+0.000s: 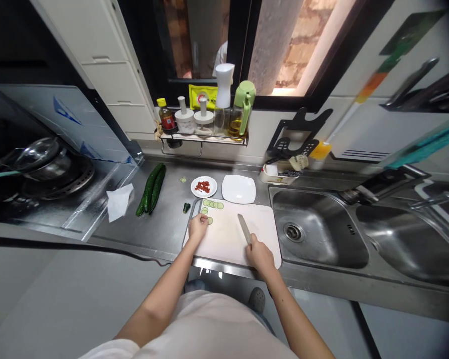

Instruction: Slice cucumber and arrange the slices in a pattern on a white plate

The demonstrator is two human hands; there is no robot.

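Observation:
A pale cutting board (228, 244) lies on the steel counter in front of me. Over its left part, my left hand (197, 228) is closed in a pinch, its fingertips at the edge of a cucumber slice (210, 220). Just beyond them are a row of overlapping cucumber slices (213, 204) and another slice (204, 211). My right hand (261, 254) is wrapped round the handle of a kitchen knife (244, 228), whose blade points away from me, low over the board. A cut-off cucumber end (186, 207) lies left of the board.
Behind the board stand a small plate of chopped red pieces (202, 187) and a white square dish (238, 189). Whole cucumbers (150, 189) and a paper towel (118, 202) lie left. A sink (322, 229) adjoins on the right; a stove with a pot (47, 164) is far left.

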